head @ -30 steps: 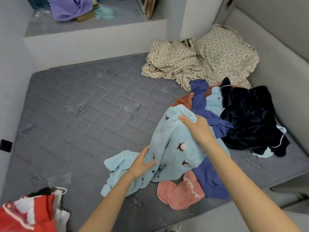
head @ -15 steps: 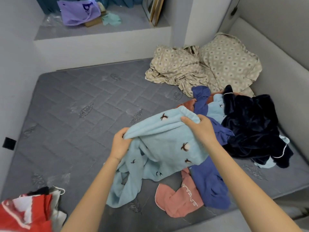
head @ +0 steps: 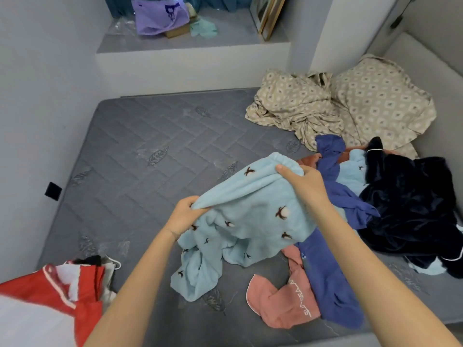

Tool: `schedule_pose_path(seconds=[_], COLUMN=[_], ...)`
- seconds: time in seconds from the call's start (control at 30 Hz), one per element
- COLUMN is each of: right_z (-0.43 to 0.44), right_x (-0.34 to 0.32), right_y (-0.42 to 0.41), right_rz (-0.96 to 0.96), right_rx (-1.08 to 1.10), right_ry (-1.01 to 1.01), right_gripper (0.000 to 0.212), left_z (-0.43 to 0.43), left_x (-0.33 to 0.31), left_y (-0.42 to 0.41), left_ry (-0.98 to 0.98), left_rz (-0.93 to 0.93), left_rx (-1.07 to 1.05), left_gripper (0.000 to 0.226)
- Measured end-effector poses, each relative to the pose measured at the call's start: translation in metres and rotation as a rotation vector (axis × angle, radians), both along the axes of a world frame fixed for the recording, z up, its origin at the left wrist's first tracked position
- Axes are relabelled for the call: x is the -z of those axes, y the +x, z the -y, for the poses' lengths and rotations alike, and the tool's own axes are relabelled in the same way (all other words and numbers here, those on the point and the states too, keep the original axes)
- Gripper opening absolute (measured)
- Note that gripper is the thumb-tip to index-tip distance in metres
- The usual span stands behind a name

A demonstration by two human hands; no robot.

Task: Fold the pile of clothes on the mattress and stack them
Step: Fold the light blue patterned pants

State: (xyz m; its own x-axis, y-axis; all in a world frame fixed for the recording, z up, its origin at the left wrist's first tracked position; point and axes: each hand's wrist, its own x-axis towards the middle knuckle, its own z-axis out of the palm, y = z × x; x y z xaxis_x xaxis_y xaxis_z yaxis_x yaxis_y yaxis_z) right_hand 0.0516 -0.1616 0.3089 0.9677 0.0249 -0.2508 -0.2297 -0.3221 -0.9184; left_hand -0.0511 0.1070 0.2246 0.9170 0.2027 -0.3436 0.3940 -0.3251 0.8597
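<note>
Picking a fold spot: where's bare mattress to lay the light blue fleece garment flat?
Free: left and middle of the grey quilted mattress, between the white left wall, beige patterned bedding, red-and-white clothes and the held light blue fleece garment. Crowded: right side, with the blue garment, dark navy velvet garment and pink garment.

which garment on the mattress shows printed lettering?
The pink garment, nearest the camera, has white lettering along it. The light blue garment has only small dark motifs. The blue garment and the dark navy garment show no text.
</note>
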Motion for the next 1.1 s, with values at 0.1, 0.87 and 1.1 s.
schedule_pose_path(seconds=[0.1, 0.87, 1.1], right_z=[-0.005, -0.075, -0.08], right_x=[0.0, -0.036, -0.022], right_y=[0.003, 0.006, -0.012], right_rz=[0.133, 0.102, 0.028], right_rx=[-0.006, 0.021, -0.235], right_ry=[-0.133, 0.196, 0.143], right_gripper=[0.043, 0.03, 0.02], left_z=[-0.013, -0.1, -0.063], left_x=[-0.007, -0.092, -0.051], left_y=[-0.006, 0.012, 0.016], left_ry=[-0.06, -0.071, -0.279], left_rz=[-0.066, -0.011, -0.223], left_rx=[0.044, 0.101, 0.189], left_gripper=[0.037, 0.084, 0.087])
